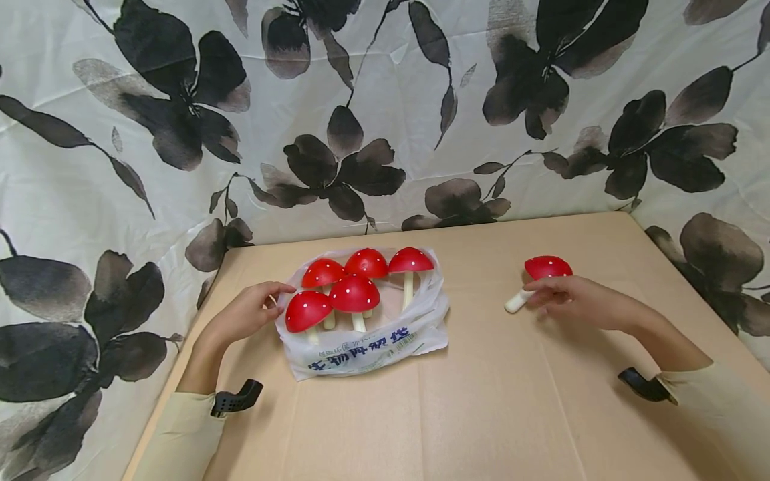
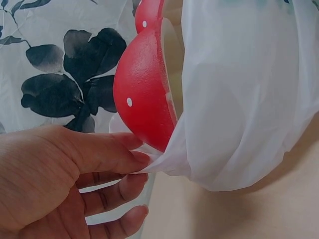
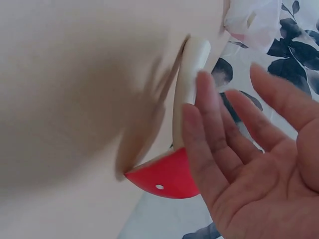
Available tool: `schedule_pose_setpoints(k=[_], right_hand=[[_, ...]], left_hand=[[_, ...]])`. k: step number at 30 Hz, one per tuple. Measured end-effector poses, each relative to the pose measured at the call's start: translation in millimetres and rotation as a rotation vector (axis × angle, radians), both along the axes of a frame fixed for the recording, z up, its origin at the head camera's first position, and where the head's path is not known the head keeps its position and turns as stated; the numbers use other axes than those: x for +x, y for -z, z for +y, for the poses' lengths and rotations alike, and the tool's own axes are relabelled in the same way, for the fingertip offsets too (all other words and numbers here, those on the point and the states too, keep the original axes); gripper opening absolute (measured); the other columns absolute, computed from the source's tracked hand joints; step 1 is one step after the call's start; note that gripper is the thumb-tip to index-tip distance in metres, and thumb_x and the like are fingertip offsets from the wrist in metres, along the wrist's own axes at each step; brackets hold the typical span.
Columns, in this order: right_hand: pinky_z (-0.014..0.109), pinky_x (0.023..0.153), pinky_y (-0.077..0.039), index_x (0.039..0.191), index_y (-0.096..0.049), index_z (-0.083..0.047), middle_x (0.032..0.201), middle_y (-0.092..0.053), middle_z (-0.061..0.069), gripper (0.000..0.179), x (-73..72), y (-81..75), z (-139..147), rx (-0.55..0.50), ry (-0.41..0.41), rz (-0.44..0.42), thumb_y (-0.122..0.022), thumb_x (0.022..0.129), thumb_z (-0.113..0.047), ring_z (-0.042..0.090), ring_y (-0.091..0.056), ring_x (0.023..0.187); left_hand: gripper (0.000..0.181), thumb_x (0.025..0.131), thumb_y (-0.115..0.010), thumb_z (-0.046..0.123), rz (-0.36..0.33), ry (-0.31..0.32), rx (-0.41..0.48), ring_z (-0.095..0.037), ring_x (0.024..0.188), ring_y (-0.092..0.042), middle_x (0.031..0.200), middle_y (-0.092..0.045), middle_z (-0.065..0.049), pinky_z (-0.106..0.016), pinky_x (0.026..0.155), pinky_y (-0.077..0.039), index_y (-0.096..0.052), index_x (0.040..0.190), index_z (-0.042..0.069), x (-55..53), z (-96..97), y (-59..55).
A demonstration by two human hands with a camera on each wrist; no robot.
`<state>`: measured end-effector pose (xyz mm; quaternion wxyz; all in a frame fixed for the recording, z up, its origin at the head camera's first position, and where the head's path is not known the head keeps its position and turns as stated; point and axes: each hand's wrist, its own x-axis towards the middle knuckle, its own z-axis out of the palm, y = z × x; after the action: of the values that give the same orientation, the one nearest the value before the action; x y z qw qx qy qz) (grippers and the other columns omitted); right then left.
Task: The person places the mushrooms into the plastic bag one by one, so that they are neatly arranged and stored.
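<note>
A white plastic bag (image 1: 361,357) with blue and green print lies wide-mouthed on the table, holding several red toy mushrooms (image 1: 355,294) with white dots and pale stems. My left hand (image 1: 249,314) pinches the bag's left edge between thumb and forefinger, as the left wrist view shows close beside a red cap (image 2: 144,89). On the right, a single toy mushroom (image 1: 546,267) lies on its side, its stem pointing to the lower left. Right by it is my right hand (image 1: 574,300), fingers extended and apart from one another; whether they touch the mushroom is hard to tell.
The light brown table (image 1: 481,414) extends in front of the bag and between the two hands. Behind it hangs a white cloth (image 1: 373,87) with dark flower prints. A black band (image 1: 237,399) sits at the left wrist and another black band (image 1: 644,385) at the right.
</note>
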<state>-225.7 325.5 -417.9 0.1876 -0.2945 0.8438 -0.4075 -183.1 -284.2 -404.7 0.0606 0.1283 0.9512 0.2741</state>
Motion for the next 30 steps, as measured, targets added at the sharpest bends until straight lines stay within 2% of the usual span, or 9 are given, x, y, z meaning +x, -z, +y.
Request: schedule_pose_setpoints(k=[4, 7, 10, 14, 17, 22, 23, 27, 30], right_hand=[[0.024, 0.087, -0.053, 0.143, -0.052, 0.001, 0.132, -0.063, 0.022, 0.055, 7.8, -3.5, 0.7, 0.097, -0.028, -0.052, -0.070, 0.094, -0.016, 0.038, -0.062, 0.116], [0.032, 0.082, -0.052, 0.150, -0.047, -0.005, 0.135, -0.056, 0.022, 0.064, 13.4, -5.5, 0.3, 0.161, -0.023, -0.084, -0.072, 0.093, -0.023, 0.037, -0.054, 0.114], [0.042, 0.083, -0.050, 0.157, -0.035, -0.007, 0.143, -0.044, 0.027, 0.076, 17.4, -3.5, -0.5, 0.176, -0.009, -0.128, -0.071, 0.094, -0.025, 0.043, -0.045, 0.118], [0.058, 0.095, -0.050, 0.162, -0.020, -0.006, 0.160, -0.021, 0.031, 0.086, 18.0, 5.7, -2.9, 0.166, 0.010, -0.164, -0.070, 0.094, -0.028, 0.057, -0.026, 0.137], [0.056, 0.097, -0.051, 0.163, -0.013, -0.006, 0.163, -0.012, 0.030, 0.091, 15.3, 12.8, -6.8, 0.145, 0.026, -0.172, -0.069, 0.095, -0.027, 0.054, -0.027, 0.138], [0.038, 0.078, -0.055, 0.163, -0.017, -0.010, 0.154, -0.025, 0.027, 0.087, 6.7, 19.9, -11.6, 0.081, 0.075, -0.164, -0.070, 0.095, -0.022, 0.040, -0.046, 0.114], [0.037, 0.076, -0.056, 0.163, -0.020, -0.011, 0.155, -0.026, 0.027, 0.085, 5.0, 20.5, -11.9, 0.065, 0.094, -0.164, -0.070, 0.095, -0.021, 0.040, -0.045, 0.116], [0.037, 0.081, -0.059, 0.158, -0.033, -0.006, 0.155, -0.035, 0.028, 0.073, -0.6, 19.7, -13.8, 0.026, 0.166, -0.147, -0.069, 0.096, -0.019, 0.046, -0.048, 0.123], [0.034, 0.083, -0.059, 0.149, -0.045, 0.003, 0.147, -0.043, 0.030, 0.060, -4.1, 18.6, -16.0, 0.039, 0.204, -0.081, -0.068, 0.097, -0.019, 0.046, -0.051, 0.124]], left_hand=[[0.039, 0.088, -0.062, -0.008, 0.016, 0.014, 0.003, -0.022, 0.085, -0.057, 0.098, -0.064, -0.009, -0.025, 0.068, -0.052, -0.066, 0.126, -0.002, -0.2, 0.3, 0.1], [0.038, 0.088, -0.061, -0.009, 0.038, 0.029, 0.002, -0.020, 0.083, -0.057, 0.096, -0.064, -0.008, -0.025, 0.068, -0.051, -0.067, 0.124, -0.002, -0.1, 0.6, -0.1], [0.037, 0.088, -0.060, -0.010, 0.048, 0.035, -0.001, -0.020, 0.081, -0.057, 0.095, -0.064, -0.008, -0.026, 0.068, -0.051, -0.067, 0.124, -0.003, 0.0, 1.1, -0.1], [0.037, 0.088, -0.061, -0.008, 0.037, 0.026, -0.005, -0.021, 0.082, -0.057, 0.096, -0.064, -0.009, -0.025, 0.068, -0.052, -0.067, 0.124, -0.002, 0.3, 1.3, 0.2], [0.037, 0.088, -0.061, -0.008, 0.032, 0.029, -0.008, -0.021, 0.083, -0.057, 0.096, -0.064, -0.008, -0.025, 0.068, -0.052, -0.066, 0.125, -0.003, 0.6, 0.5, 0.3], [0.037, 0.088, -0.060, -0.008, 0.034, 0.038, -0.004, -0.020, 0.083, -0.057, 0.096, -0.064, -0.007, -0.025, 0.068, -0.051, -0.066, 0.125, -0.004, 0.3, -0.6, 0.9], [0.038, 0.088, -0.060, -0.008, 0.035, 0.037, -0.005, -0.020, 0.083, -0.057, 0.096, -0.064, -0.007, -0.025, 0.068, -0.051, -0.066, 0.125, -0.003, 0.3, -0.7, 1.0], [0.038, 0.087, -0.060, -0.008, 0.034, 0.032, 0.000, -0.021, 0.084, -0.057, 0.096, -0.064, -0.007, -0.025, 0.068, -0.051, -0.066, 0.124, -0.003, 0.8, -0.5, 0.5], [0.038, 0.087, -0.060, -0.008, 0.026, 0.027, 0.004, -0.021, 0.084, -0.057, 0.096, -0.064, -0.007, -0.025, 0.068, -0.051, -0.066, 0.125, -0.003, 1.4, -0.3, -0.1]])
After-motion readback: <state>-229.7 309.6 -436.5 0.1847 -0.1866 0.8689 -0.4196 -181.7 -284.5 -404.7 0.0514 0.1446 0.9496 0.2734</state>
